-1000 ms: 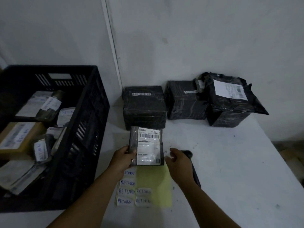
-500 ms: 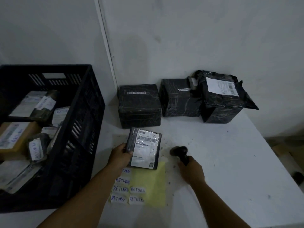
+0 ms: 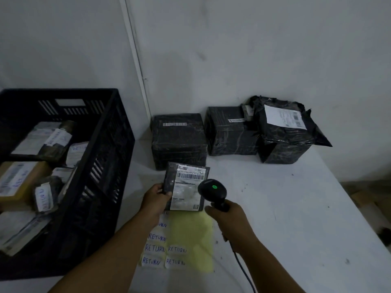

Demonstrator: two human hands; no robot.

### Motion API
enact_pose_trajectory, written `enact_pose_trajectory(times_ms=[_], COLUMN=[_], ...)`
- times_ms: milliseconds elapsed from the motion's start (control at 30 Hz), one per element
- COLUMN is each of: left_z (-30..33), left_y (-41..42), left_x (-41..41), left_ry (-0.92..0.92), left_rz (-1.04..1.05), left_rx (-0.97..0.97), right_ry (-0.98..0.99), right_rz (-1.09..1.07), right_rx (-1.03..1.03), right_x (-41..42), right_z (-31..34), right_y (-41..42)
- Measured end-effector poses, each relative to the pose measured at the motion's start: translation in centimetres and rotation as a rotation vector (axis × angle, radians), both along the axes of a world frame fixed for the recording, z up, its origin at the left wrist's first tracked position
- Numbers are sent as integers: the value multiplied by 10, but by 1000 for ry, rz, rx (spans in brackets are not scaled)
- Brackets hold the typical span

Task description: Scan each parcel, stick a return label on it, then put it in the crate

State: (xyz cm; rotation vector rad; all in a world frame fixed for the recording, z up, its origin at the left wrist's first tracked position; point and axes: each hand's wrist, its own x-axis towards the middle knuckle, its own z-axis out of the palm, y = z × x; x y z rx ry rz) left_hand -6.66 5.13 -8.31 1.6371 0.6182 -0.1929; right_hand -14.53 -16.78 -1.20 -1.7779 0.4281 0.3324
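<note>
White table (image 3: 285, 208) has a black crate (image 3: 101, 187) on the left, three wrapped parcels (image 3: 179, 140) along the far wall, and a yellow label sheet (image 3: 190, 240) near (half used).

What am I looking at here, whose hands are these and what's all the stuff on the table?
This is one picture from a camera worn on a person's head, looking down at their own bare hands. The left hand holds a small black parcel with a white shipping label. The right hand aims a corded barcode scanner, its green light on, at it. On the white table lie a yellow sheet of handwritten RETURN stickers and three bigger black-wrapped parcels by the wall. The black crate on the left holds labelled parcels.
</note>
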Motion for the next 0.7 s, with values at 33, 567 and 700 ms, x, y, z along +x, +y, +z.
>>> enact_pose_trajectory(times_ms=[33, 567, 700], left_z=[-1, -3, -4], left_y=[0, 1, 4], left_x=[2, 17, 18], left_ry=[3, -22, -13], left_rz=[3, -7, -20], left_rx=[1, 142, 120], right_ry=[-12, -44, -39], right_rz=[14, 64, 76], right_rx=[8, -14, 15], right_x=[-2, 1, 2], right_z=[4, 13, 11], right_y=[4, 24, 27])
